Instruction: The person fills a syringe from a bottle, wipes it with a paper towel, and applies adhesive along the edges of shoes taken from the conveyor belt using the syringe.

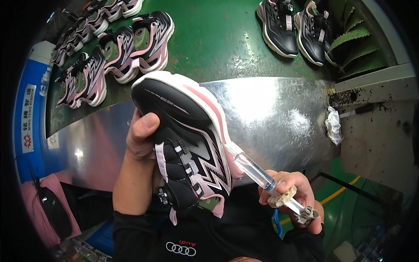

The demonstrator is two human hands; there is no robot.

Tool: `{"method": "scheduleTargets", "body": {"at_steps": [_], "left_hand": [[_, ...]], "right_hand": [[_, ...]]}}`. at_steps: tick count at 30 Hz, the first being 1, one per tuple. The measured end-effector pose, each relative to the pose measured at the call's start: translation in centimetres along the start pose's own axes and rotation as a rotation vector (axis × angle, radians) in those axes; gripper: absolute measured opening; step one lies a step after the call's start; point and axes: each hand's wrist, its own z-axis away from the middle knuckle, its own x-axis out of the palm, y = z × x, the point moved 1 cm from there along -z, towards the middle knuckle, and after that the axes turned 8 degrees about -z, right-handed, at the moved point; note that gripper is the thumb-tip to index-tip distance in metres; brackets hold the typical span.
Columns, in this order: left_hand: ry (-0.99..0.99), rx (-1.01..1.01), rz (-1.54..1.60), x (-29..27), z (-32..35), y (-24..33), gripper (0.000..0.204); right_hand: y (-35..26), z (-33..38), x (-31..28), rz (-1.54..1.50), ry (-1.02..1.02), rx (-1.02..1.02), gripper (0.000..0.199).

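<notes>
My L hand (142,134) clamps the blk/pink shoe (183,113) by its side, up over the bench (279,144); syringe (253,170), tip at sole edge (218,120), pinched in my R hand (303,192). Prob. gluing that edge; next needs light plunger (296,206) press, steady trace.

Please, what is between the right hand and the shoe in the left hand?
The head view shows a syringe between the right hand and the shoe, its tip at the sole.
</notes>
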Motion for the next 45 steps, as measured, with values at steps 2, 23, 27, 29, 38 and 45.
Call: {"method": "scheduleTargets", "body": {"at_steps": [2,23,27,29,38,45], "left_hand": [[0.048,-0.021,0.045,0.1,0.3,-0.2,0.066],[0.164,-0.123,0.307,-2.0,0.5,-0.5,0.050],[0.158,-0.125,0.298,-2.6,0.4,-0.6,0.049],[0.240,-0.123,0.278,-2.7,0.2,-0.9,0.047],[0.329,-0.136,0.226,-3.0,-0.2,-1.4,0.041],[0.253,-0.142,0.263,-3.3,-0.7,-1.4,0.042]], "right_hand": [[0.0,0.3,0.0,-0.007,-0.001,0.025,0.099],[0.5,5.1,0.0,0.126,0.053,0.045,0.096],[0.7,5.4,-0.1,0.116,0.067,0.016,0.096],[0.7,5.7,-0.5,0.119,0.068,0.013,0.096],[1.2,6.5,-1.6,0.104,0.064,-0.014,0.096],[1.6,6.7,-2.0,0.097,0.065,-0.025,0.093]]}}
